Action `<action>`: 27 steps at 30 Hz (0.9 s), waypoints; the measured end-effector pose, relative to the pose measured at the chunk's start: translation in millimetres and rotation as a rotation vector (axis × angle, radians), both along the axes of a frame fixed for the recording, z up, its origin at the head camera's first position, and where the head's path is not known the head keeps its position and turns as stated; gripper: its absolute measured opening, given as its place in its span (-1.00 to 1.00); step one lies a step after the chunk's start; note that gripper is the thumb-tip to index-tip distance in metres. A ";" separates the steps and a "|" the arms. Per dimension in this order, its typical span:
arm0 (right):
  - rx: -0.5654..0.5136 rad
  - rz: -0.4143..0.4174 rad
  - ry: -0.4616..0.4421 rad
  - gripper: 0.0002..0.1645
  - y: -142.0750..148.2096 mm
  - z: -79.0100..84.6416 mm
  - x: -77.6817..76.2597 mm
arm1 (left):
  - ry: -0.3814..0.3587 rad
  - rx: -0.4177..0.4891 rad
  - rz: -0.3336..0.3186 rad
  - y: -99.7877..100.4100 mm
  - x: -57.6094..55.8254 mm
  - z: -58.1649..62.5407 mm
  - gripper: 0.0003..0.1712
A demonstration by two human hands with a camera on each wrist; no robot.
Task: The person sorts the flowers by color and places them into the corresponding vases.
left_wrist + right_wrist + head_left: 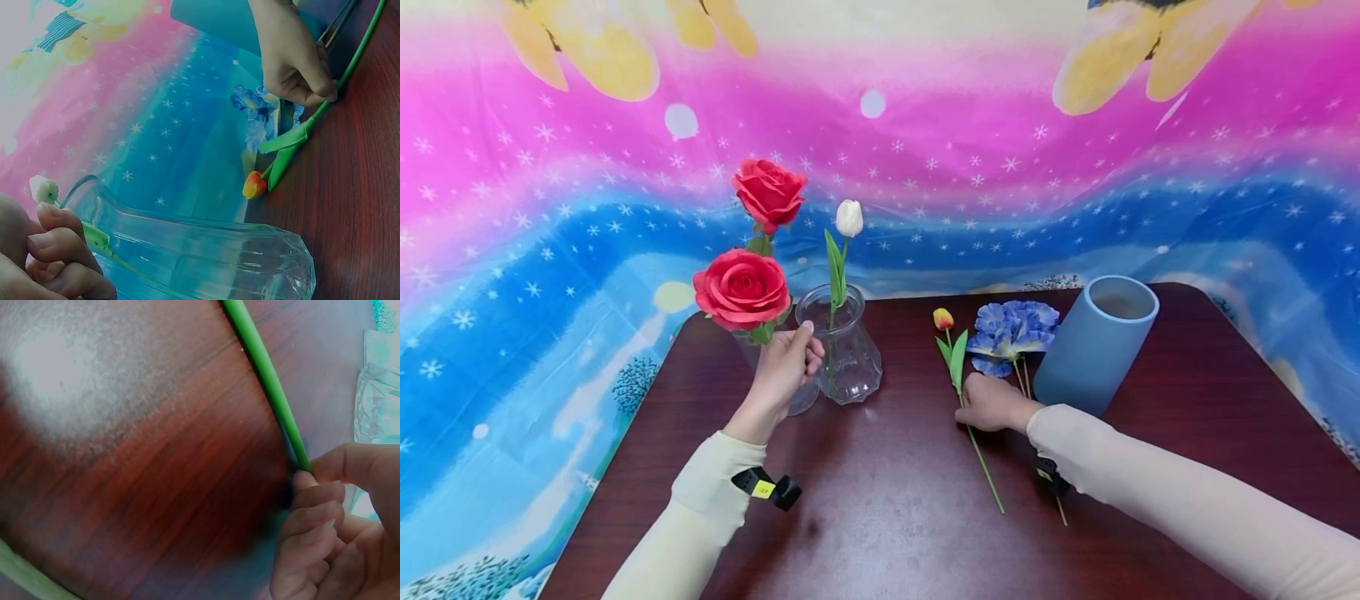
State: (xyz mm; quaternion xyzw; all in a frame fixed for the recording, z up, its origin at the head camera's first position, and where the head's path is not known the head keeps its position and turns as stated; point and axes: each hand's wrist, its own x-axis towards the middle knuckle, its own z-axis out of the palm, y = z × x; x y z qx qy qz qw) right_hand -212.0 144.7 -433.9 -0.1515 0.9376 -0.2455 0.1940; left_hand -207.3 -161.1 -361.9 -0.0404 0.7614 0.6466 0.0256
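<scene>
My right hand (992,402) pinches the green stem of an orange-yellow tulip (943,319) between thumb and fingers, low over the table. In the right wrist view the stem (269,384) runs up from the fingertips. Blue flowers (1015,329) lie just beyond that hand, touching or nearly touching the tulip. My left hand (786,367) hovers beside the glass vases, its fingers loosely curled with nothing seen in them. A white tulip (849,218) stands in the clear faceted vase (857,367). Two red roses (743,287) rise from another clear vase (805,398), partly hidden by the left hand.
A tall blue vase (1093,354) stands at the right, close behind the right wrist. The dark wooden table (887,517) has its back edge against a colourful patterned cloth (970,183).
</scene>
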 end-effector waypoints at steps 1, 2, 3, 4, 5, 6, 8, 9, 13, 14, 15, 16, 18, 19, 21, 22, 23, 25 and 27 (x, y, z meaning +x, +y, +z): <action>-0.005 -0.002 0.001 -0.40 0.0 -1.1 -0.3 | -0.001 0.003 0.001 -0.2 -0.4 -0.5 -0.46; -0.012 -0.005 0.003 -0.39 -0.1 -2.0 -0.6 | -0.001 0.008 0.000 -0.2 -0.8 -0.8 -0.46; -0.018 -0.010 0.009 -0.39 -0.3 -2.6 -0.8 | -0.001 0.014 0.001 -0.1 -0.9 -1.1 -0.45; -0.027 -0.012 0.019 -0.39 -0.5 -3.1 -1.0 | -0.001 0.017 0.003 0.1 -1.0 -1.3 -0.45; -0.036 -0.016 0.029 -0.39 -0.7 -3.8 -1.3 | -0.002 0.018 0.004 0.3 -0.9 -1.3 -0.45; -0.044 -0.020 0.043 -0.38 -1.0 -4.3 -1.5 | -0.003 0.017 0.006 0.6 -0.7 -1.3 -0.45; -0.067 -0.027 0.067 -0.38 -1.8 -4.7 -1.7 | -0.004 0.010 0.007 1.1 -0.3 -0.9 -0.45; -0.076 -0.031 0.079 -0.38 -2.2 -5.0 -1.8 | -0.005 0.003 0.009 1.4 -0.2 -0.5 -0.45; -0.116 -0.043 0.096 -0.38 -3.0 -3.6 -1.0 | 0.006 -0.015 0.007 1.8 0.6 0.2 -0.46; -0.125 -0.047 0.098 -0.39 -3.5 -3.1 -0.8 | 0.010 -0.016 0.005 1.8 0.6 0.4 -0.46; -0.136 -0.049 0.101 -0.39 -3.7 -2.5 -0.5 | 0.013 -0.017 0.005 1.7 0.8 0.3 -0.46; -0.147 -0.052 0.105 -0.39 -4.0 -2.0 -0.2 | 0.015 -0.018 0.004 1.6 0.9 0.3 -0.46; -0.165 -0.053 0.119 -0.40 -5.0 -1.2 0.4 | 0.017 -0.016 0.003 1.4 1.0 0.4 -0.46; -0.171 -0.054 0.126 -0.40 -5.5 -1.2 0.7 | 0.016 -0.015 0.004 1.3 0.9 0.3 -0.46; -0.184 -0.059 0.137 -0.40 -6.8 -0.7 1.5 | 0.012 -0.012 0.006 1.2 0.9 0.5 -0.46; -0.185 -0.061 0.145 -0.41 -7.4 -0.7 1.7 | 0.011 -0.011 0.007 1.1 0.9 0.6 -0.46; -0.186 -0.064 0.151 -0.41 -8.1 -0.5 2.1 | 0.009 -0.008 0.008 0.9 0.8 0.5 -0.46; -0.194 -0.065 0.174 -0.42 -9.1 0.2 3.0 | 0.006 -0.005 0.009 0.7 0.7 0.8 -0.45; -0.201 -0.068 0.198 -0.43 -10.2 0.9 4.1 | 0.005 -0.003 0.011 0.3 0.4 0.6 -0.45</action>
